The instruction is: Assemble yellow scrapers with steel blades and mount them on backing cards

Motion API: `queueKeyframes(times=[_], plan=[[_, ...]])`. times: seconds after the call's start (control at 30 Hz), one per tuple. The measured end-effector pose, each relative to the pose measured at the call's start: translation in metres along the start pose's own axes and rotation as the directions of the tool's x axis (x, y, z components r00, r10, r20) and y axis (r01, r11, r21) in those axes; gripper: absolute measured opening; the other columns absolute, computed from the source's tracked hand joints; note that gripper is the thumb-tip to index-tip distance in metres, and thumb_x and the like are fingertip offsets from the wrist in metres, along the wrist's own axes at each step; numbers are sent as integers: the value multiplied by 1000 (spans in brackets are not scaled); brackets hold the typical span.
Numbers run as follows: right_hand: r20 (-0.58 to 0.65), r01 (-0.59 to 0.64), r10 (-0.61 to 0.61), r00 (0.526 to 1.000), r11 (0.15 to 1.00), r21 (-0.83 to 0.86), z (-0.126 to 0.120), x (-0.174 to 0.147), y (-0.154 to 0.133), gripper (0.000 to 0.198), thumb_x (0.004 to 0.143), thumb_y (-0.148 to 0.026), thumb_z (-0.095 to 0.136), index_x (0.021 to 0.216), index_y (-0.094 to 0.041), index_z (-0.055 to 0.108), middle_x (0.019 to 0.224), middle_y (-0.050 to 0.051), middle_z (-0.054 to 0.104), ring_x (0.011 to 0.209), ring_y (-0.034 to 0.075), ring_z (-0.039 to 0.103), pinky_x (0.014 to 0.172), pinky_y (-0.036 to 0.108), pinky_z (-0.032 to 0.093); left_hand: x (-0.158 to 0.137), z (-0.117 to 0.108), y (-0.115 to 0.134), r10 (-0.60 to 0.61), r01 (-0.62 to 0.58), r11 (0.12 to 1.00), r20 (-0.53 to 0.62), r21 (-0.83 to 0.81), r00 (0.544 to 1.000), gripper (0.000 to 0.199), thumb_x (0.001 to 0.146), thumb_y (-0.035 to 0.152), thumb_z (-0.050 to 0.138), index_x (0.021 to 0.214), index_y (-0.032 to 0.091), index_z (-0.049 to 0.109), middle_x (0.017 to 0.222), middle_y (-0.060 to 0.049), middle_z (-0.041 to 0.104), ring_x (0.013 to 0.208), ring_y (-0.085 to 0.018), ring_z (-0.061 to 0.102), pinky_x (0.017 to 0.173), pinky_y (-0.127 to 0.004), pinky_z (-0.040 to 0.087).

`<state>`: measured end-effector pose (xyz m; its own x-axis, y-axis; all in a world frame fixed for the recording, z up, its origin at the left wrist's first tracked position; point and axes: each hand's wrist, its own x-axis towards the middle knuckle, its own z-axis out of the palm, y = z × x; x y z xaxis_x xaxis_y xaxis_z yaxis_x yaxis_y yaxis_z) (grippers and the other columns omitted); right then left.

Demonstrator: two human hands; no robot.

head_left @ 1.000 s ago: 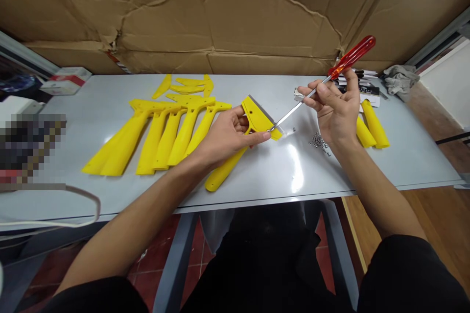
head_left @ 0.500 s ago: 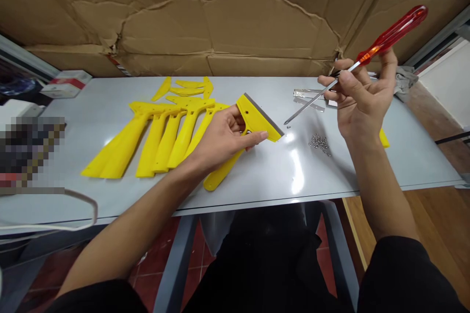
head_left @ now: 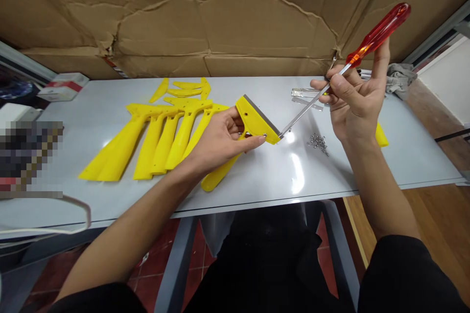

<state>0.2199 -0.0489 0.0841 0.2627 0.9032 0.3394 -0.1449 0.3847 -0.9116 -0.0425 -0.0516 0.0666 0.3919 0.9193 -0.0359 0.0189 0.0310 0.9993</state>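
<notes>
Bright glare on glossy tabletop (head_left: pixel 295 174)

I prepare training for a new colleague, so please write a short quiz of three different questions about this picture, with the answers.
1. Which hand holds the screwdriver?
2. True or false: in the picture, the pile of small metal parts lies to the left of the scraper.
3. Fill the gap: the scraper in the left hand is mostly ___ in colour.

Key:
1. The right hand.
2. False; it lies to the right.
3. Yellow.
</notes>
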Motion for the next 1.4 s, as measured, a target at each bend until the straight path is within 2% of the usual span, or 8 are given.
queueKeyframes(times=[0.43, 0.63, 0.83, 1.1, 1.17, 1.27, 1.33, 1.4], plan=[[-29, -64, 64, 997, 998, 9, 18, -16, -1, 133, 77, -44, 89, 168, -54, -7, 119, -2, 72, 111, 17, 77, 82, 27, 71, 0, 1, 0, 7, -8, 999, 25, 36, 1000, 56, 62, 32, 103, 110, 19, 77, 120, -9, 84, 109, -25, 80, 103, -39, 66], [-12, -17, 18, 1000, 999, 40, 18, -16, 0, 134, 76, -46, 90, 169, -54, -7, 115, -3, 73, 107, 16, 78, 80, 25, 69, 0, 1, -1, 1, -2, 999, 30, 36, 1000, 53, 63, 29, 102, 109, 19, 77, 117, -8, 84, 106, -24, 80, 103, -38, 65], [-38, -38, 37, 999, 999, -26, 18, -16, -1, 136, 78, -50, 89, 171, -51, -10, 112, -2, 73, 106, 17, 78, 80, 27, 70, 1, -2, -2, -7, 6, 1000, 45, 22, 999, 53, 64, 26, 102, 110, 21, 78, 118, -6, 84, 107, -22, 80, 102, -35, 64], [-29, -20, 20, 999, 1000, -19, 19, -17, -4, 134, 77, -47, 90, 168, -54, -8, 110, -3, 72, 104, 16, 78, 75, 24, 68, 0, 0, 0, -1, 0, 1000, 34, 28, 999, 56, 64, 36, 104, 111, 19, 78, 118, -8, 84, 107, -23, 80, 101, -35, 66], [-69, 12, -14, 998, 1000, -24, 14, -11, -3, 127, 77, -50, 89, 167, -53, -1, 109, -2, 71, 100, 16, 78, 70, 22, 67, 0, -1, 0, 7, -8, 1000, 35, 29, 999, 54, 65, 38, 103, 109, 19, 77, 114, -8, 84, 103, -21, 80, 95, -32, 67], [-175, 171, -164, 971, 985, 23, 1, 7, 1, 111, 75, -69, 86, 157, -43, 17, 99, -4, 66, 84, 16, 77, 52, 19, 58, 0, -1, -1, 62, -63, 997, 27, 50, 998, 54, 66, 42, 103, 107, 18, 76, 107, -8, 84, 96, -21, 81, 85, -31, 69], [-222, 283, -269, 937, 958, 34, -6, 17, 3, 88, 82, -70, 78, 144, -35, 26, 95, -6, 63, 74, 17, 76, 45, 19, 54, -1, -1, -4, 172, -171, 981, -7, 89, 985, 55, 68, 43, 102, 107, 17, 75, 105, -8, 84, 93, -20, 80, 83, -32, 70], [-243, 378, -368, 898, 926, -3, -8, 22, -2, 57, 97, -54, 65, 133, -29, 30, 93, -6, 62, 70, 17, 74, 44, 21, 53, -3, 0, -9, 363, -346, 920, -67, 186, 929, 50, 73, 43, 98, 108, 17, 73, 103, -7, 83, 90, -18, 79, 82, -31, 70]])
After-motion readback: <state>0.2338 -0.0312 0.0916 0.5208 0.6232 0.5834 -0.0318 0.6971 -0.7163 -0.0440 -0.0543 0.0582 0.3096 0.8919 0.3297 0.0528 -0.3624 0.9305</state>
